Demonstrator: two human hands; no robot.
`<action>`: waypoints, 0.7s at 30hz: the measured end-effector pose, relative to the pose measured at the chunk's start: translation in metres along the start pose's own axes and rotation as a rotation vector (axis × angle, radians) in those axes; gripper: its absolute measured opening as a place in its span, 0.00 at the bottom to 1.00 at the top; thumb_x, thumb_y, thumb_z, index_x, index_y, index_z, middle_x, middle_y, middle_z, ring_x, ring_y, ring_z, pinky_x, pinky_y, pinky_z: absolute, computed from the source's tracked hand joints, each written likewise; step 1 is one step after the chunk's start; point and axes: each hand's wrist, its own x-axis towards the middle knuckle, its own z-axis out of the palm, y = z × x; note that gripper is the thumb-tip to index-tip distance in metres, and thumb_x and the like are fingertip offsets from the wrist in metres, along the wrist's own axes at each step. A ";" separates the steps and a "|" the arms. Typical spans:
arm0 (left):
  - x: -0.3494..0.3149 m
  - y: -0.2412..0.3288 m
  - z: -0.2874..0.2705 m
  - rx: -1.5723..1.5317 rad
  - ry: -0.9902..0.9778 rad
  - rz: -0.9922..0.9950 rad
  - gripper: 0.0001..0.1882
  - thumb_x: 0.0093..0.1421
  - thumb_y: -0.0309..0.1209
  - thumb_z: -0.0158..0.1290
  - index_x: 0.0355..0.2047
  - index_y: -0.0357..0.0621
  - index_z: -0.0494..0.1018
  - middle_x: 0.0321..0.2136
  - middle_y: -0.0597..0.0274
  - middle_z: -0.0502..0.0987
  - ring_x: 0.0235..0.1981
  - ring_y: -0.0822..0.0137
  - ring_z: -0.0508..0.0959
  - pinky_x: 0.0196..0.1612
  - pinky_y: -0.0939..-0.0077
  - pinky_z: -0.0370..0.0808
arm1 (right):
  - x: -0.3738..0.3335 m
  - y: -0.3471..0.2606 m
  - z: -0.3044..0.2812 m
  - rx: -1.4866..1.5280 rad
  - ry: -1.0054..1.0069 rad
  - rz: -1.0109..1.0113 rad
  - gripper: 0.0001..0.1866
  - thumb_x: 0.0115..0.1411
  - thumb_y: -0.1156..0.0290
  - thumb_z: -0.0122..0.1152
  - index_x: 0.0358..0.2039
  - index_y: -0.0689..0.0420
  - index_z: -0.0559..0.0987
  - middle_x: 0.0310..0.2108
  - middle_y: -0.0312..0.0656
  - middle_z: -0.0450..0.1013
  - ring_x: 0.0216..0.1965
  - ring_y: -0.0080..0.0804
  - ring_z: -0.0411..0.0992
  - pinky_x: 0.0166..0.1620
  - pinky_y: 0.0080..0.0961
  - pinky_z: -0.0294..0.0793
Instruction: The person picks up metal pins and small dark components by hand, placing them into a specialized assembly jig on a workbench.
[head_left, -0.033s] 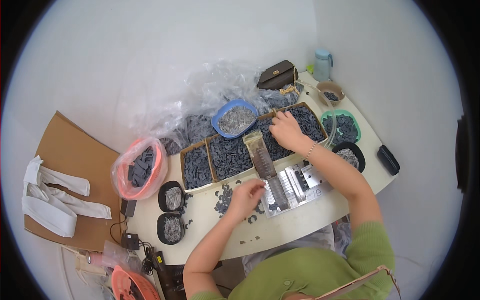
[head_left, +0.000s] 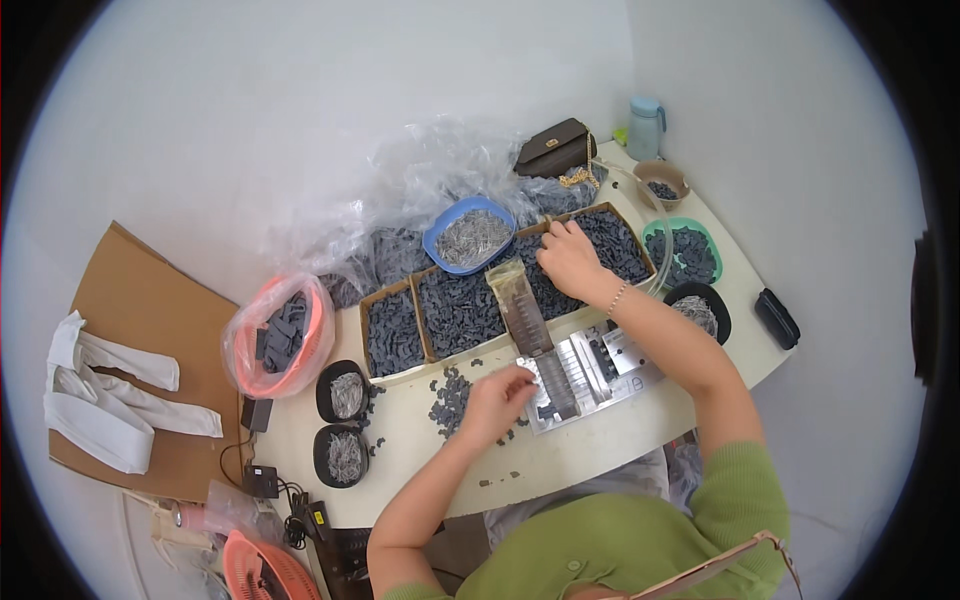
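Note:
My left hand [head_left: 497, 402] is at the left edge of a silver metal fixture [head_left: 590, 385] with slots, its fingertips pinched together; whatever is between them is too small to make out. My right hand [head_left: 572, 262] reaches over the long cardboard box [head_left: 440, 352], its curled fingers down among small dark grey plastic parts [head_left: 612, 240]; what they grip is hidden. Between the hands, a clear ribbed tray [head_left: 520, 308] leans from the box onto the fixture. Loose grey clips [head_left: 452, 400] lie in a pile left of my left hand.
Behind the box sits a blue basin [head_left: 468, 235] of thin metal pins. Two black bowls [head_left: 342, 456] of pins stand at left, beside a pink basket [head_left: 300, 340] in plastic. On the right are a green bowl [head_left: 690, 255], a black bowl [head_left: 700, 312] and a black case [head_left: 776, 318].
My left hand has shifted slightly right, closer over the fixture's edge. My right hand has moved a touch left and up within the box.

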 end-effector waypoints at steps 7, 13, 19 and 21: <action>-0.031 -0.015 0.028 0.125 0.157 0.238 0.07 0.48 0.24 0.63 0.28 0.38 0.77 0.26 0.59 0.72 0.27 0.63 0.73 0.30 0.73 0.71 | -0.004 -0.008 -0.012 0.371 -0.005 0.092 0.05 0.52 0.74 0.57 0.32 0.56 0.76 0.29 0.41 0.74 0.36 0.39 0.73 0.38 0.34 0.70; -0.030 -0.013 0.033 0.383 0.273 0.473 0.07 0.49 0.25 0.61 0.30 0.41 0.78 0.24 0.61 0.72 0.26 0.62 0.73 0.30 0.68 0.69 | -0.052 -0.040 -0.053 0.889 -0.043 -0.044 0.07 0.56 0.75 0.58 0.36 0.56 0.78 0.33 0.41 0.72 0.35 0.41 0.73 0.36 0.34 0.73; -0.047 -0.008 0.031 0.764 0.114 0.462 0.12 0.55 0.36 0.58 0.38 0.46 0.79 0.20 0.65 0.73 0.24 0.64 0.74 0.27 0.70 0.67 | -0.093 -0.067 -0.062 0.923 -0.208 -0.159 0.08 0.53 0.75 0.60 0.36 0.57 0.78 0.32 0.41 0.72 0.35 0.40 0.73 0.38 0.33 0.73; -0.058 0.001 0.026 0.865 0.040 0.424 0.14 0.55 0.39 0.56 0.40 0.47 0.78 0.20 0.66 0.74 0.23 0.65 0.74 0.27 0.71 0.66 | -0.106 -0.076 -0.054 0.834 -0.131 -0.222 0.07 0.50 0.74 0.58 0.32 0.57 0.76 0.33 0.39 0.71 0.36 0.40 0.73 0.36 0.34 0.74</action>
